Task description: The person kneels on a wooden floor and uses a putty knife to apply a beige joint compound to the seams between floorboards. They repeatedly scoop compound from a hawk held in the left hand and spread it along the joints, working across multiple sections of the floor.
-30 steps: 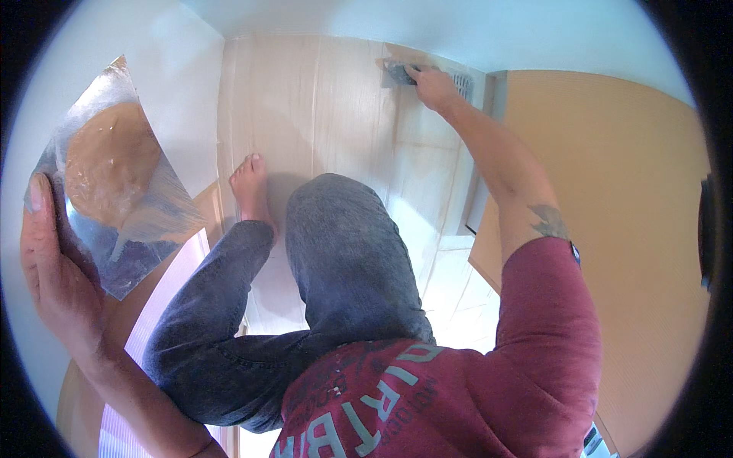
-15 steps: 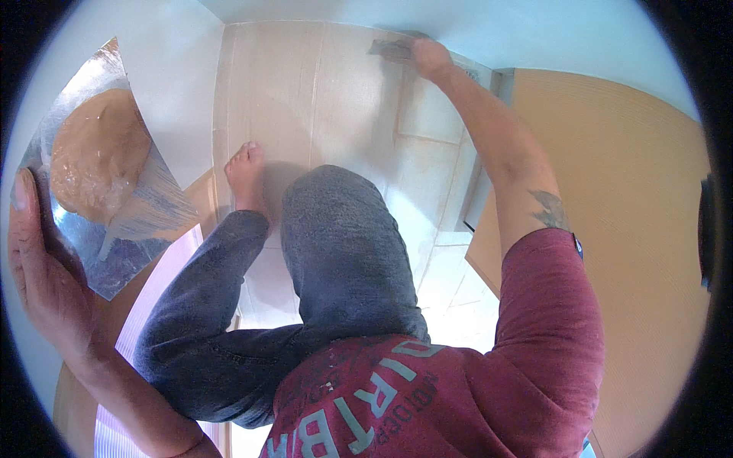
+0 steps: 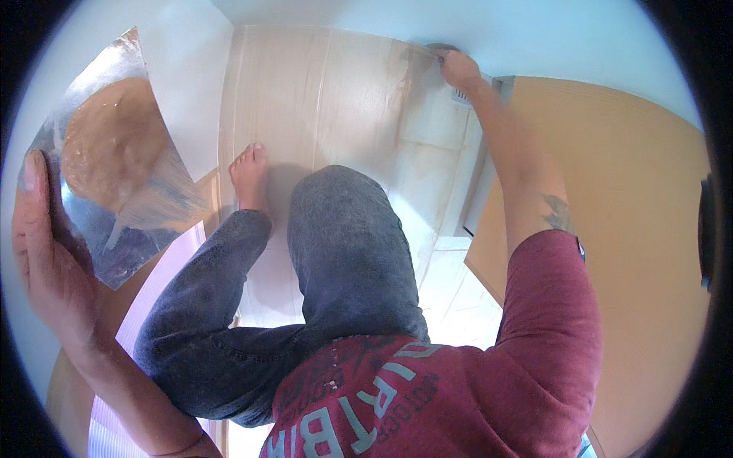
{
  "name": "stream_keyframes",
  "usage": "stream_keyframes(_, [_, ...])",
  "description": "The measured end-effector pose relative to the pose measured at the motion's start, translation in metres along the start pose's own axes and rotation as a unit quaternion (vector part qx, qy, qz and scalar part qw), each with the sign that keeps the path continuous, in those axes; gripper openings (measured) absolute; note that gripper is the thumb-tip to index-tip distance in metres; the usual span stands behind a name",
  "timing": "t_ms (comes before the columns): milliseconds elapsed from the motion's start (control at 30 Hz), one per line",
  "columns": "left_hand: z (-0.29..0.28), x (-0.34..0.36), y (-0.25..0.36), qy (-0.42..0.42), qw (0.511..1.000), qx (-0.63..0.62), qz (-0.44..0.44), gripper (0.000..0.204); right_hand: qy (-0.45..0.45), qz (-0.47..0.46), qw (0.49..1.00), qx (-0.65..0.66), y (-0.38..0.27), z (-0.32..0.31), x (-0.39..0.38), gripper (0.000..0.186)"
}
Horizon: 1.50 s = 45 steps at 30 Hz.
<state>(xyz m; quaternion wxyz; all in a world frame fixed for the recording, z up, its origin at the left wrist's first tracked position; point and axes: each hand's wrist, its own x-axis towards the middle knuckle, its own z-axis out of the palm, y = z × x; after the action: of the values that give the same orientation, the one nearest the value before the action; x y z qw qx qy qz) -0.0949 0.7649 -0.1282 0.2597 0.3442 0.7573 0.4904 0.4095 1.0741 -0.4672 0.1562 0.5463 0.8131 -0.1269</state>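
At the left edge my left hand (image 3: 46, 259) grips a square, shiny metal board (image 3: 137, 252) carrying a large lump of tan paste (image 3: 114, 145). Far forward, near the top right, my right hand (image 3: 458, 70) is closed on a dark, flat trowel (image 3: 441, 47), partly hidden by the fingers, at the seam where the tiled floor (image 3: 282, 84) meets the white wall (image 3: 595, 46). A tan smear marks the floor beside it, and part of a drain grate (image 3: 460, 98) shows just below my hand.
My bare foot (image 3: 248, 179) and bent legs in dark jeans (image 3: 343, 244) occupy the middle. A white wall (image 3: 183, 76) rises at left. On the right is a large tan wood-look panel (image 3: 611, 229), with a dark object (image 3: 705, 229) at its outer edge. A translucent ribbed panel (image 3: 134, 343) lies lower left.
My right hand has moved along the wall seam, first up and left, then back right, uncovering part of the grate. The metal board in my left hand has risen slightly.
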Motion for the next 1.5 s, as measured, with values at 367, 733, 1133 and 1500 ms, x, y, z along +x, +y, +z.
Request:
stream_keyframes(367, [-0.005, 0.004, -0.005, -0.031, 0.998, 0.045, 0.024, 0.049, -0.076, -0.079, 0.994, -0.023, -0.062, 0.057, -0.094, 0.044])
stream_keyframes(733, [0.003, 0.005, 0.01, -0.073, 0.997, -0.036, 0.013, 0.049, -0.088, -0.163, 0.983, 0.022, -0.066, 0.029, -0.183, 0.051])
stream_keyframes(1133, [0.002, 0.004, 0.011, -0.089, 0.995, -0.023, 0.033, 0.051, -0.101, -0.372, 0.899, -0.209, -0.043, 0.071, -0.188, 0.07])
stream_keyframes(1500, [0.007, 0.008, 0.019, -0.101, 0.994, -0.019, 0.036, 0.055, -0.08, -0.377, 0.911, -0.148, -0.055, 0.099, -0.261, 0.068])
